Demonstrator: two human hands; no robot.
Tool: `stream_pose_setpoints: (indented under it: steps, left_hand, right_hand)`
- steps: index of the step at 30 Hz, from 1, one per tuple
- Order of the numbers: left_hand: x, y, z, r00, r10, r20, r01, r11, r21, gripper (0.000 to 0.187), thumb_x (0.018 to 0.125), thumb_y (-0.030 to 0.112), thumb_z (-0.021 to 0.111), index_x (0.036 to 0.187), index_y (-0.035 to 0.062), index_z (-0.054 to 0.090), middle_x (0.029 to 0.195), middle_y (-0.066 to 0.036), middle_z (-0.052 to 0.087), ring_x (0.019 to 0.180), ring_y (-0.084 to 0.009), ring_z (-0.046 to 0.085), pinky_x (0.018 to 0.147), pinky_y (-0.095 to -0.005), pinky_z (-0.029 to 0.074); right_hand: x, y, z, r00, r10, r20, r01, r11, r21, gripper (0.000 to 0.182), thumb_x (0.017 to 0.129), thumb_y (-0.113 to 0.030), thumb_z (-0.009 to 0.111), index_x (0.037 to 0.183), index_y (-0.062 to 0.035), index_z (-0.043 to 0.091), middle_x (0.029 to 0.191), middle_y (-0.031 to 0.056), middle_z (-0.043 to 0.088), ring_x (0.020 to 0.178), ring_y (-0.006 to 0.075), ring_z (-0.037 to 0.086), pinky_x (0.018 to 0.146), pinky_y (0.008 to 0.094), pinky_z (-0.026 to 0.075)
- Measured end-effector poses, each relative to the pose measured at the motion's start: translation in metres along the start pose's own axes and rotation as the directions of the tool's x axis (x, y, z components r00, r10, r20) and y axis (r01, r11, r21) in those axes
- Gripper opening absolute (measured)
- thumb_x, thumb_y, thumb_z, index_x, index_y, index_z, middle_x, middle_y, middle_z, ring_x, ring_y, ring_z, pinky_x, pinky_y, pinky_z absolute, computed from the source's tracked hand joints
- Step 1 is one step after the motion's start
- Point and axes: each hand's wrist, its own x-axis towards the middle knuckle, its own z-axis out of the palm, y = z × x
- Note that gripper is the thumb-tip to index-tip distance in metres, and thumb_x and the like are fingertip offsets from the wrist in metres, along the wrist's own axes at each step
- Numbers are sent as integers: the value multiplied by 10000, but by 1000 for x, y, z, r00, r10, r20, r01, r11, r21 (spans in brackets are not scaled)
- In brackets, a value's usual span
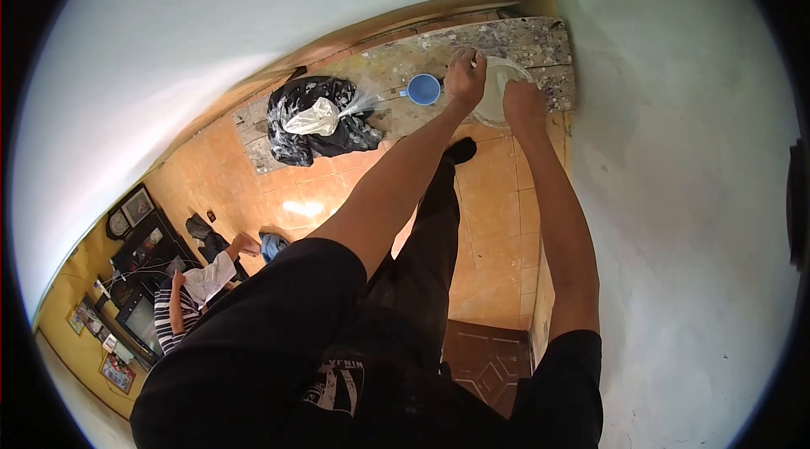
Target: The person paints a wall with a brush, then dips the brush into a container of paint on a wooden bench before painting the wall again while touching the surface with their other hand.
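A round tub of whitish paste stands at the right end of a paint-spattered wooden bench. My left hand is closed at the tub's left rim, with its thumb uppermost. Over the tub's right side my right hand is curled into a fist; whatever it holds is hidden by the fingers. A blue mug stands on the bench left of my left hand. Farther left, a clear plastic bag of white powder lies on a crumpled black plastic bag smeared with white.
The wooden bench runs along a pale wall, and another wall rises close on my right. Orange tiles cover the floor. At lower left a person in a white top sits near a television.
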Motion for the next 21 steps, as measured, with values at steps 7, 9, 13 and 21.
stream_pose_setpoints:
  steps: [7,9,13,21]
  left_hand:
    - [-3,5,-4,1000,1,4,-1,1000,-20,235,925,228,504,878,8,573,890,-194,590,839,-409,567,714,-488,443]
    - [-2,5,-5,1000,19,3,-19,1000,-19,241,926,232,503,884,6,575,896,-196,590,846,-409,567,717,-489,443]
    - [-2,4,-1,998,45,-35,-46,999,-24,257,928,244,501,889,4,584,894,-202,589,852,-410,567,720,-492,443]
    - [1,1,0,999,-24,27,22,998,60,264,931,259,511,907,12,604,886,-211,597,845,-411,582,726,-496,446]
  right_hand:
    - [-4,-2,6,999,-10,43,12,999,-46,174,883,-116,551,879,-76,720,922,113,696,888,248,694,731,355,575]
    - [-6,-2,11,999,-36,27,37,998,-46,165,879,-116,561,876,-86,723,917,104,694,882,238,692,722,340,574]
    - [-5,-8,24,998,-50,41,54,993,-105,152,873,-110,574,882,-100,725,887,86,688,869,230,690,712,332,572]
    - [-1,-9,18,1000,1,6,-1,997,-82,161,876,-105,569,875,-97,730,889,87,690,855,227,695,697,338,576]
